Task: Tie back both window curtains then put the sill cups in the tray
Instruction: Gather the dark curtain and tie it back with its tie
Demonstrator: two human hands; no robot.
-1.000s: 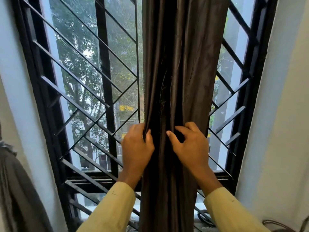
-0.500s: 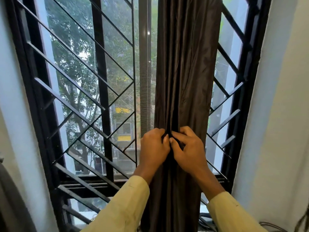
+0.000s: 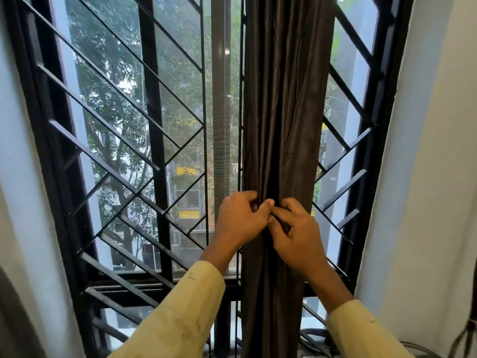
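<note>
A dark brown curtain (image 3: 284, 112) hangs gathered into a narrow column in front of the window, right of centre. My left hand (image 3: 240, 219) and my right hand (image 3: 296, 232) meet at its front at mid height. Both pinch the fabric or a dark tie there; the fingers hide which. The thumbs touch each other. A second dark curtain (image 3: 13, 319) shows only as a sliver at the lower left edge. No cups or tray are in view.
A black metal window grille (image 3: 124, 156) with diagonal bars covers the glass behind the curtain. White walls (image 3: 426, 177) flank the window on both sides. Dark cables (image 3: 317, 334) lie on the sill at the lower right.
My hands have come together from either side of the curtain, squeezing the bundle narrower. The curtain now sits further right, uncovering the central window bar.
</note>
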